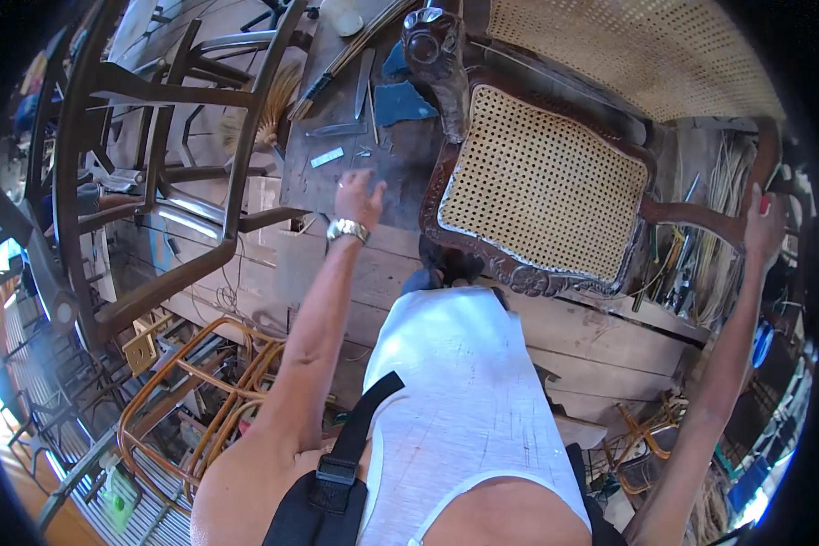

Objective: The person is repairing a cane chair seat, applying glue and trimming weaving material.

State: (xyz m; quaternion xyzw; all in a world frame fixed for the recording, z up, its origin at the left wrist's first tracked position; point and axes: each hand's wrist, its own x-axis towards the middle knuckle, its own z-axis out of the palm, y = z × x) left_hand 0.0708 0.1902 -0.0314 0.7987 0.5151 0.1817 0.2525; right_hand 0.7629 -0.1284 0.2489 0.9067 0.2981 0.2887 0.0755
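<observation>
Fingers [370,187] of the left hand [358,197]: spread apart, palm down, tips hovering over or touching the dark wooden desk [400,159]; nothing gripped. A silver wristwatch [348,229] sits on that wrist.

Fingers [756,202] of the right hand [763,224]: curled around a small red object [765,204] far out to the right, at the end of the chair's wooden arm [696,217]; whether they also grip the arm itself cannot be told.

Item between the hands: chair seat [541,187] of pale woven cane in a carved dark wood frame [519,271], lying tilted on the desk, just right of the left hand.

Just beyond the left hand, on the desk: small metal tools and blades [337,132], a flat pale strip [327,157], scraps of blue cloth [400,102].

Far side: a second, larger panel of woven cane [646,50]; a carved wooden knob [425,44].

Left side: dark bare chair frames [155,155], stacked; a straw brush [278,105] among them; curved orange rattan frames [209,400] lower down near the floor.

Right side: bundles of loose cane strips [719,246] beneath the chair arm.

Near: pale plank front of the desk [601,355], the person's white shirt and a black strap [355,428].
</observation>
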